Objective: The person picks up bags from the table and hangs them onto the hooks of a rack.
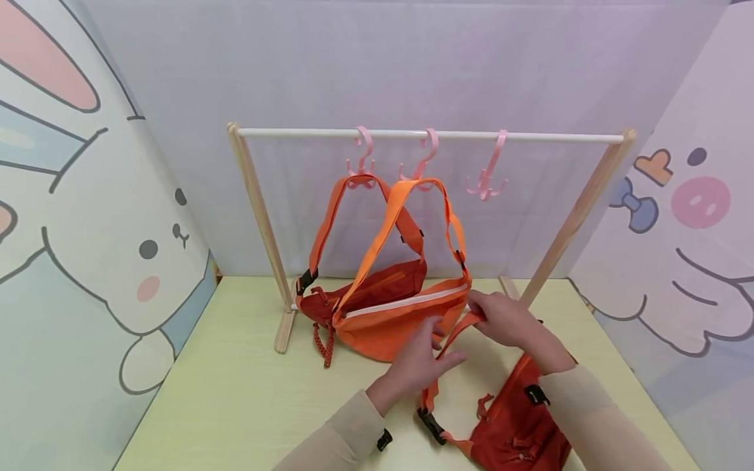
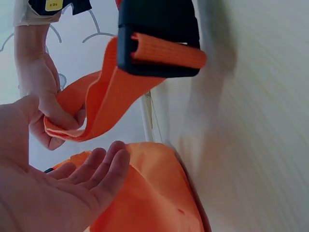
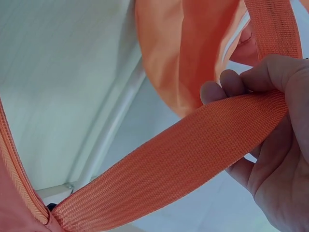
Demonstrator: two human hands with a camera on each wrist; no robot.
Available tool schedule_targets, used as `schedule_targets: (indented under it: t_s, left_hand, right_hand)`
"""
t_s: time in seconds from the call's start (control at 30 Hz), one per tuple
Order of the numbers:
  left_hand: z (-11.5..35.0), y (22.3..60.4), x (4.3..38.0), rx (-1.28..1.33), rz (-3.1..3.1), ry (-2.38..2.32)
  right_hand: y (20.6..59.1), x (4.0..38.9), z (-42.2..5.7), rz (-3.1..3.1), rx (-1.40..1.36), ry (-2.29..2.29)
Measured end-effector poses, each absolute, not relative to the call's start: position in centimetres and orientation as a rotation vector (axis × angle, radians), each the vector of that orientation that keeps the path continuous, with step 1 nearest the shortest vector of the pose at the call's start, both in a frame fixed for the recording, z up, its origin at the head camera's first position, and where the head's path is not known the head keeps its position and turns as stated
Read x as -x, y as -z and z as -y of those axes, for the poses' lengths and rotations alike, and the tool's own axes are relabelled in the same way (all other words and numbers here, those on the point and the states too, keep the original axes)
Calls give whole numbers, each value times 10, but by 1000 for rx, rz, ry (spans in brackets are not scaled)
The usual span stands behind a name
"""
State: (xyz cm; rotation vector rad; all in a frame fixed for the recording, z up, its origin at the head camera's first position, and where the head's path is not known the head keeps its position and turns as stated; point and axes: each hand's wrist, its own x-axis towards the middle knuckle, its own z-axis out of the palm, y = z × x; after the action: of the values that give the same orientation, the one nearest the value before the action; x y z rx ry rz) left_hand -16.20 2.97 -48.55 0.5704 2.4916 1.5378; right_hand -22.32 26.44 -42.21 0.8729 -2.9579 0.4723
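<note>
My right hand [image 1: 506,317] grips the orange strap [image 3: 169,159] of a red waist bag [image 1: 512,428], with fingers and thumb curled round the webbing. The bag is at the front right, partly behind my right forearm. Lower on the strap is a black buckle [image 1: 431,425], large in the left wrist view. My left hand [image 1: 419,356] reaches beside the strap, fingers extended and spread, holding nothing. Just behind it hangs a bright orange waist bag [image 1: 383,333] with a white zipper. A rust-red waist bag [image 1: 377,288] hangs behind that one, to its left.
A white rail [image 1: 294,133] on wooden legs [image 1: 259,203] spans the back of the pale table [image 1: 224,392]. Pink hooks hang from it; the bags' straps loop over the left hook [image 1: 363,157] and middle hook [image 1: 427,157]. The right hook [image 1: 489,170] hangs apart from them.
</note>
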Motion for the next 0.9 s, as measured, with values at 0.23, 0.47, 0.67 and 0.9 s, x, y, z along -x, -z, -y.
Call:
schedule_targets:
  t_s: [0.23,0.47,0.67,0.9]
  left_hand:
    - [-35,483,159,-556,-2378,-1622]
    - [-34,475,160,-493,-2257,-1710]
    - [-31,463,161,-513,-2237,-1764]
    - [-26,442,161,-578,-2284,-1793]
  right_hand:
    - [415,219,-254,2912,-877,-502]
    - [408,217,-252,2904,-865,-513]
    - [399,213,-257,2872,-871,-620]
    - [388,208,-264,2793,-856,-802]
